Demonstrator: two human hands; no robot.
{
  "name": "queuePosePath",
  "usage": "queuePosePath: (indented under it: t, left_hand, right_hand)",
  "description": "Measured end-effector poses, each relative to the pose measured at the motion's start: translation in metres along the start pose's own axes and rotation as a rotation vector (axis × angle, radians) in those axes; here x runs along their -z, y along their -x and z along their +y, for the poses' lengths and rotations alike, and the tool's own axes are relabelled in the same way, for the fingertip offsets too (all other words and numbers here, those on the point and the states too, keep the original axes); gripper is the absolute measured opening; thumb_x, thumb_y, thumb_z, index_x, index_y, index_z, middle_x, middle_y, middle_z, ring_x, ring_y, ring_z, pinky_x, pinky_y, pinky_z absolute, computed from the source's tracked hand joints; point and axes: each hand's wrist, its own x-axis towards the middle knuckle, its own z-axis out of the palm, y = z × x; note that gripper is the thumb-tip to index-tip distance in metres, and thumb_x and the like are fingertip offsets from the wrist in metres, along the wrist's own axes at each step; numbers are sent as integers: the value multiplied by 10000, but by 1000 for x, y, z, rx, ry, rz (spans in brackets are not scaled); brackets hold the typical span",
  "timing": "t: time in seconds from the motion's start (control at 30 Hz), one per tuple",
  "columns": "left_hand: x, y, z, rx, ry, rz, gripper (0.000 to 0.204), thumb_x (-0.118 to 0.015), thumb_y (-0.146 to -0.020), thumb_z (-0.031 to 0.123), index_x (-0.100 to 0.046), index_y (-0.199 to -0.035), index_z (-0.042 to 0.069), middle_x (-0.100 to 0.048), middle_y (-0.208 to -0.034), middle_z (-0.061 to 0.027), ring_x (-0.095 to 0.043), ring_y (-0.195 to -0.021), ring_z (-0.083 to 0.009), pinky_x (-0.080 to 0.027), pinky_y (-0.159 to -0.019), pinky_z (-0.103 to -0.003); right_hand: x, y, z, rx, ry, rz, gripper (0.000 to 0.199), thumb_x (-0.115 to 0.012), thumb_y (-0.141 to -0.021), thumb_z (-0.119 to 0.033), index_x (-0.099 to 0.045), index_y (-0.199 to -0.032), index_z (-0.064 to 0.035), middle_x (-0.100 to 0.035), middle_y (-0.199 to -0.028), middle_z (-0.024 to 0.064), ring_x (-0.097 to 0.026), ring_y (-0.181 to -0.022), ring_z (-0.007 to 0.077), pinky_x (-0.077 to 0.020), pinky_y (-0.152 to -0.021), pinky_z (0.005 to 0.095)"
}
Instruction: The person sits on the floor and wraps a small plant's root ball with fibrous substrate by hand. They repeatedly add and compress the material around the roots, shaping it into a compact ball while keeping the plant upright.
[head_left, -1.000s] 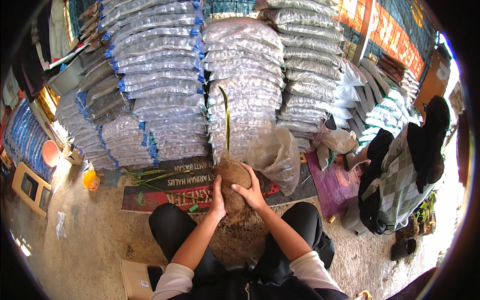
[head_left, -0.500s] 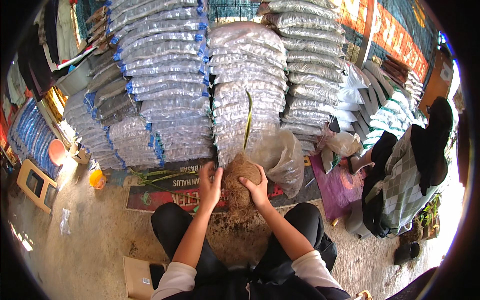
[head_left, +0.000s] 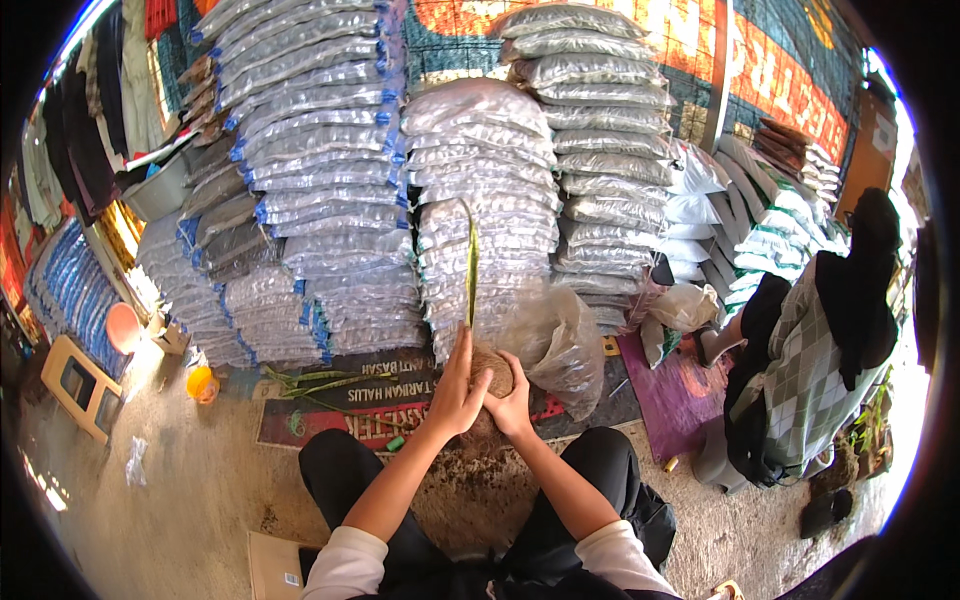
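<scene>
Stacked clear filled bags [head_left: 330,190] line the rear wall. The dirt floor [head_left: 170,490] holds a small wooden stool [head_left: 78,385]. Daylight enters from the right.

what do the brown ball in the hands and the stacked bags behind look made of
The brown ball looks like coarse plant fibre or packed soil, matt and rough, with a green shoot rising from it; which one is hard to tell. Both the left hand and right hand cup it. The stacked bags look like clear, glossy plastic film over grey fill.
</scene>
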Motion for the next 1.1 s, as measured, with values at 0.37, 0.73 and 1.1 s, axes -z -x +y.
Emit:
queuePosePath:
  t: [0.37, 0.73, 1.1]
  left_hand:
    - [-16, 14, -33, 519, 1149, 27, 568, -511, -887, 410, -406, -1291, 24, -477, -1246, -121, -479, -1129, -214, -398, -934, -350]
    - [-20, 53, -43, 660, 1427, 93, 655, -554, -822, 503, -392, -1283, 66, -489, -1209, -112, -506, -1091, -252, -434, -909, -415]
    - [3, 48, -47, 814, 1563, 235, 410, -577, -792, 349, -555, -1076, 55, -588, -996, -74, -572, -919, -204, -469, -815, -366]
  right_hand:
    - [11, 5, -28, -29, -144, -38, 753, -764, -640, -144, -374, -1271, -9, -511, -1141, 147, -509, -1059, 224, -399, -921, 351]
    - [-4, 10, -41, -11, 107, -129, 741, -695, -695, -238, -312, -1302, -51, -479, -1155, 166, -500, -1056, 258, -393, -906, 374]
    - [-21, -27, -60, 223, 763, -300, 785, -592, -778, -455, -298, -1346, 0, -317, -1356, 212, -280, -1263, 359, -211, -1035, 460]
